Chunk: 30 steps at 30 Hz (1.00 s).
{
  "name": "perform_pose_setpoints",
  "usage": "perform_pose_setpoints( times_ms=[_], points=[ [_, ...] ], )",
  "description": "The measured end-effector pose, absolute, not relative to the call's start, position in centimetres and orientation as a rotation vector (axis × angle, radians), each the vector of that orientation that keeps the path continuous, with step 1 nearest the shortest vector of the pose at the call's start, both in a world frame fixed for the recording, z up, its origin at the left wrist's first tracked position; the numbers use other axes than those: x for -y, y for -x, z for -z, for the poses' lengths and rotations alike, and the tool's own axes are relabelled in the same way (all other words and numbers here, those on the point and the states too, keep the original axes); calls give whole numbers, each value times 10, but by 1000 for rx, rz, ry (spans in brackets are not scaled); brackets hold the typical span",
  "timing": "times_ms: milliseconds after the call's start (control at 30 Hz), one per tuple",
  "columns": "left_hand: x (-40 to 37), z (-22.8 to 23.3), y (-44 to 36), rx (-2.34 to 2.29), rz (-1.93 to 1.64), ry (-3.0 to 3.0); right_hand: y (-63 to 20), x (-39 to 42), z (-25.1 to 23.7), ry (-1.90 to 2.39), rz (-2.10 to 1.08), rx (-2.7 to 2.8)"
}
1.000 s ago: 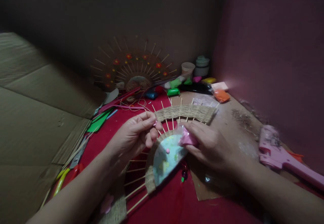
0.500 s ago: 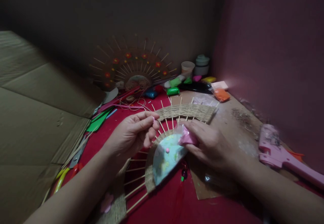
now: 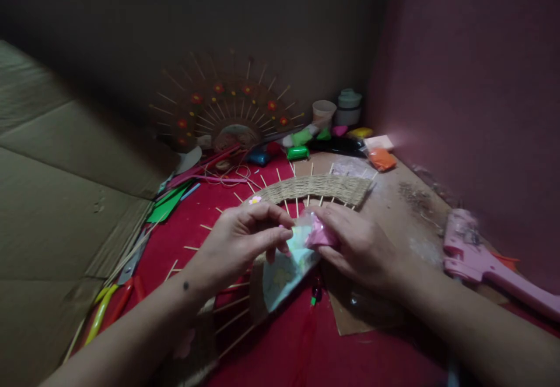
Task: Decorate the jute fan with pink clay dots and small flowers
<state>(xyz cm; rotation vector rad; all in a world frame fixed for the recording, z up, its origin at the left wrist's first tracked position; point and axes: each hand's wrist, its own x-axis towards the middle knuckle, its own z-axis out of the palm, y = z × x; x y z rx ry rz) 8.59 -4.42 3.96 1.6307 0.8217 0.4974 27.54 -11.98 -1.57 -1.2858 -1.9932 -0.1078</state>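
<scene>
Dim walls are closing round a red desk point(image 3: 280, 352), with flattened cardboard point(image 3: 65, 200) lying along its left side. Over a half-round fan point(image 3: 315, 189) of woven straw and thin wooden spokes, the left hand point(image 3: 242, 241) is pinching its fingers point(image 3: 280, 234) narrowly toward a soft pink lump point(image 3: 321, 236). The right hand point(image 3: 359, 247) is holding that lump in crinkly clear wrap, fingers closed on it, just above the fan's pale blue paper centre point(image 3: 284, 270). A finished spoked fan point(image 3: 227, 116) is standing against the back wall, beside bright clay packets point(image 3: 300, 152). A pink glue gun point(image 3: 485, 270) is lying at the right.
</scene>
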Motion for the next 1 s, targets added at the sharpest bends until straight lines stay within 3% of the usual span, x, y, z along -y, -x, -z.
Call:
perform_pose_setpoints(
  times_ms=[267,667,900,1000],
  points=[
    [52,-29,-83,-678,-679,-2449,-273,120,15,1274,129,2058],
    [59,-24,-94,-647,-598,-2356,-267,121,23,1205,93,2080],
    [40,-41,-82,-745,-240,-1546,-268,124,12,1220,30,2054],
    [29,-45,-75,-704,-363,-1303,-273,122,12,1300,104,2028]
  ],
)
